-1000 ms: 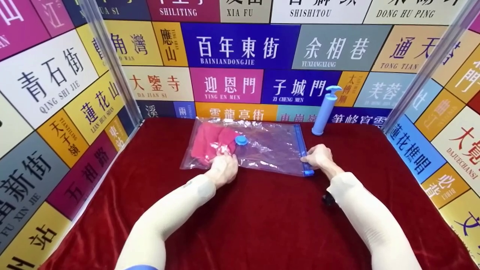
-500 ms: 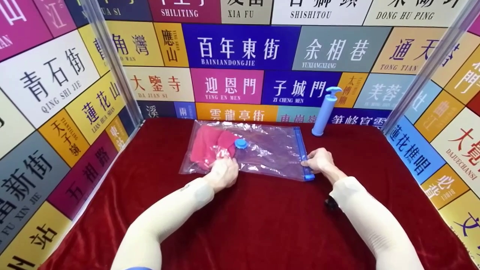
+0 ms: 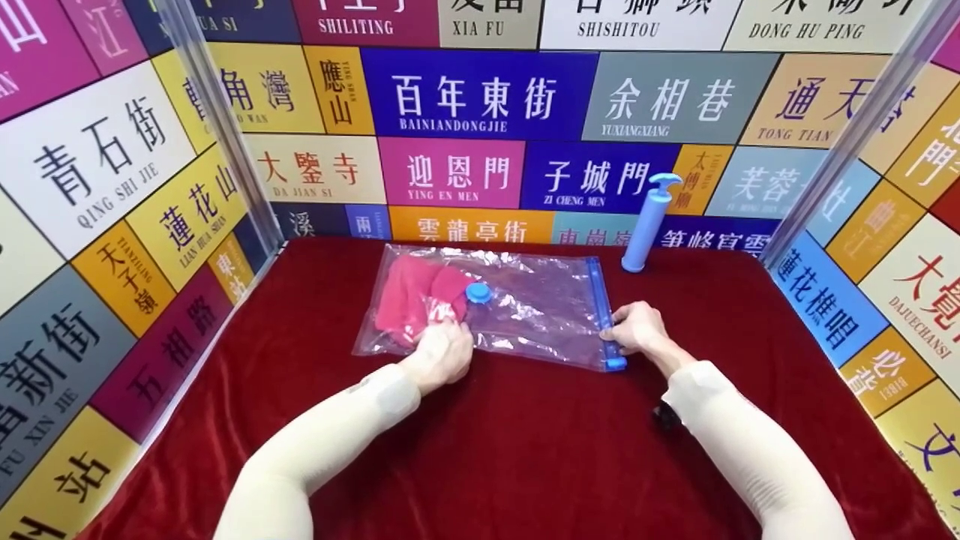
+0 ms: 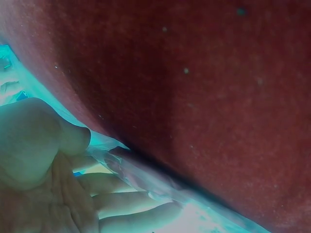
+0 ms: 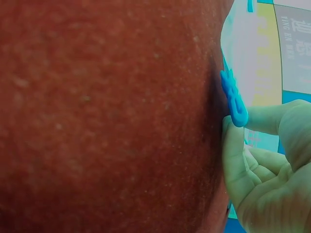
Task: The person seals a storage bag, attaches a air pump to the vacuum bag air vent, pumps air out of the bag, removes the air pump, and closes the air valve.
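As the bag (image 3: 536, 300) lies against the straight-fingered left hand (image 3: 441, 352), the right hand (image 3: 640, 328) pinches its blue end (image 3: 600, 296).

Arms (image 3: 315, 435) forward, left hand (image 3: 441, 354) with fingers (image 4: 129, 203) straight, right hand (image 3: 639, 328) in a pinch

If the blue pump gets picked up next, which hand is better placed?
Probably the right hand: it holds the blue-edged end of the bag, nearer the pump. The left hand is farther off, at the end with the pink cloth.

On the table (image 3: 480, 450) lies the bag (image 3: 536, 307), cloth (image 3: 409, 292) in its left end, 1 pump (image 3: 647, 232) near its far right corner.
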{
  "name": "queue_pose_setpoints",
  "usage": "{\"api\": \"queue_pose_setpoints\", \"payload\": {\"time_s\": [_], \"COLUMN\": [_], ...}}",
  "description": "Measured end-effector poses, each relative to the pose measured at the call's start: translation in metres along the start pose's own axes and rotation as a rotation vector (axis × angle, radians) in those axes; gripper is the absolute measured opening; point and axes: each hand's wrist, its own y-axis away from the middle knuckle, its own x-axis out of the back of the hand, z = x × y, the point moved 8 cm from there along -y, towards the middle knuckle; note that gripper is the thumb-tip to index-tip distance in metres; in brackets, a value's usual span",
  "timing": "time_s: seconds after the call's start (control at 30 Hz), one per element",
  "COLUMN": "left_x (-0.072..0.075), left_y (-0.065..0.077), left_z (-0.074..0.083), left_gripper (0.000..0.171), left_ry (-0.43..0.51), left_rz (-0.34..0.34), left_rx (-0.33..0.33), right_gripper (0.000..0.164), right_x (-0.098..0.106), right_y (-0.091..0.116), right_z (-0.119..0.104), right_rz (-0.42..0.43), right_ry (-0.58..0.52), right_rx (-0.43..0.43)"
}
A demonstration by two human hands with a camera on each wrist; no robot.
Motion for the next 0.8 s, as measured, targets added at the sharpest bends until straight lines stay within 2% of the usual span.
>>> {"api": "queue_pose_setpoints", "payload": {"time_s": [0.17, 0.37, 0.6, 0.8], "left_x": [0.002, 0.000, 0.000, 0.004], "left_y": [0.003, 0.006, 0.012, 0.016], "left_z": [0.000, -0.003, -0.004, -0.005], "left_gripper": [0.025, 0.030, 0.031, 0.031], "left_ry": [0.009, 0.072, 0.074, 0.077], "left_rz": [0.034, 0.020, -0.007, 0.011], "left_rx": [0.007, 0.020, 0.022, 0.037], "right_gripper": [0.051, 0.051, 0.048, 0.046], "right_x": [-0.002, -0.005, -0.007, -0.008], "right_y": [0.002, 0.005, 0.010, 0.013], "right_z": [0.002, 0.002, 0.002, 0.001], "right_rz": [-0.006, -0.020, -0.040, -0.051], "right_ry": [-0.016, -0.027, -0.032, -0.034], "right_rx": [-0.007, 0.000, -0.002, 0.003]}}
